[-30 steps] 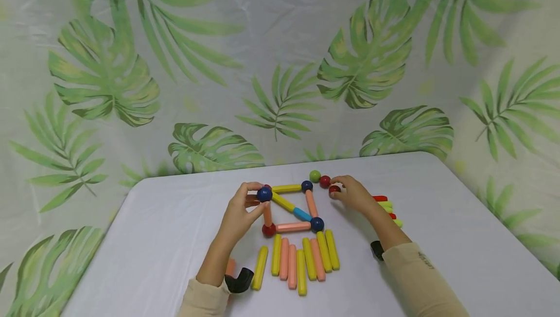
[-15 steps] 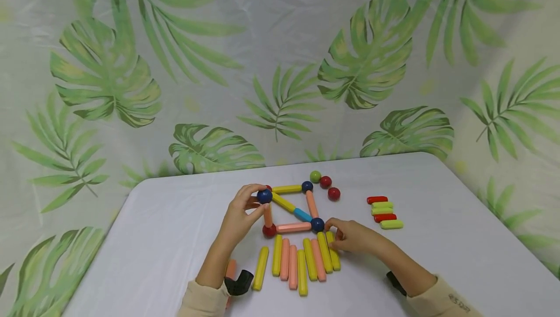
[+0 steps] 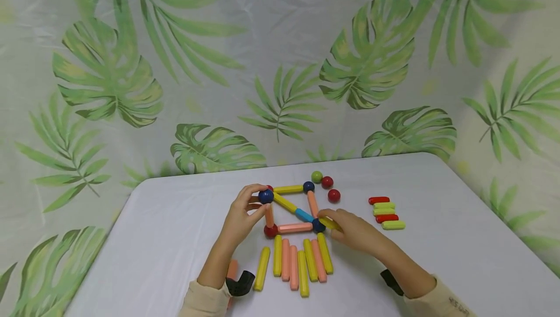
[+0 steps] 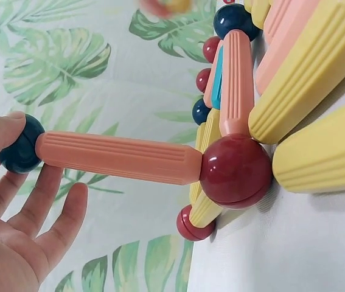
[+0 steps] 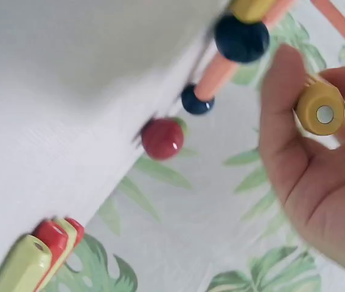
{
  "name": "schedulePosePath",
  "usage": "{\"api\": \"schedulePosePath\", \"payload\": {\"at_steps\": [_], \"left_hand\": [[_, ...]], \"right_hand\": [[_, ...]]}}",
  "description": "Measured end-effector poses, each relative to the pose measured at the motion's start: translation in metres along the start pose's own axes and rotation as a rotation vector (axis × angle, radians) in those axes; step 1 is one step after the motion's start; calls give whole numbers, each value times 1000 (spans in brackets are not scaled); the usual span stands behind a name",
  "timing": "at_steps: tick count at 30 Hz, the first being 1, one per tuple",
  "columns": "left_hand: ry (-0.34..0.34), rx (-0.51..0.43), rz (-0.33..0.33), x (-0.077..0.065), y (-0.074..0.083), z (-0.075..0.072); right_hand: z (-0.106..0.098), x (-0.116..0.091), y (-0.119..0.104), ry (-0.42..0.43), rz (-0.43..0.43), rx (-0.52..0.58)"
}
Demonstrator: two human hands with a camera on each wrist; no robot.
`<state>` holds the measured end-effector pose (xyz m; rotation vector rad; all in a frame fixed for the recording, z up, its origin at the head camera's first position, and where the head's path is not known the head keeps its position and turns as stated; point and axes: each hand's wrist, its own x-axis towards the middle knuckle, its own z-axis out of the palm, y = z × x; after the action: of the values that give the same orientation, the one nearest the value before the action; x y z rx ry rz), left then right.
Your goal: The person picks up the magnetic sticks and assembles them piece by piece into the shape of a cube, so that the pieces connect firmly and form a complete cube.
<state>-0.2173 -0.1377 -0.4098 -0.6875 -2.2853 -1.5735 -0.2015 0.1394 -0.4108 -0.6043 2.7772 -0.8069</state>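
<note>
Thumb and fingers of my left hand pinch a dark blue ball on top of a pink stick. That stick stands up from a red ball at the near left corner of a ball-and-stick frame. The frame has pink and yellow sides, blue balls at its right corners and a yellow-and-blue diagonal. My right hand grips a yellow stick, its round metal end facing the wrist camera. In the head view this stick overlaps the near right blue ball.
A fan of yellow and pink sticks lies in front of the frame. Behind it are a green ball and two red balls. Short red and lime sticks lie at the right. A pink stick lies partly under the left wrist.
My right hand has left a red ball on the table at the back, come forward and lifted the rightmost yellow stick from the fan. The left hand keeps its hold on the blue ball.
</note>
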Motion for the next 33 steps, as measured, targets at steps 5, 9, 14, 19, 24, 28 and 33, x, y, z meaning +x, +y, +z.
{"api": "schedulePosePath", "payload": {"at_steps": [5, 9, 14, 19, 24, 28, 33], "left_hand": [[3, 1, -7, 0, 1, 1], [2, 5, -9, 0, 1, 1], [-5, 9, -15, 0, 1, 2], [-10, 25, -22, 0, 2, 2], [-56, 3, -62, 5, 6, 5], [-110, -9, -114, 12, 29, 8], [-146, 21, -119, 15, 46, 9]], "right_hand": [[-15, 14, -5, 106, -192, 231], [-18, 31, -16, 163, -254, 373], [-18, 48, -32, 167, -314, 487], [-16, 55, -39, 156, -340, 515], [-17, 54, -38, 118, -334, 574], [-21, 49, -42, 81, -323, 635], [-21, 51, -36, 85, -333, 656]]}}
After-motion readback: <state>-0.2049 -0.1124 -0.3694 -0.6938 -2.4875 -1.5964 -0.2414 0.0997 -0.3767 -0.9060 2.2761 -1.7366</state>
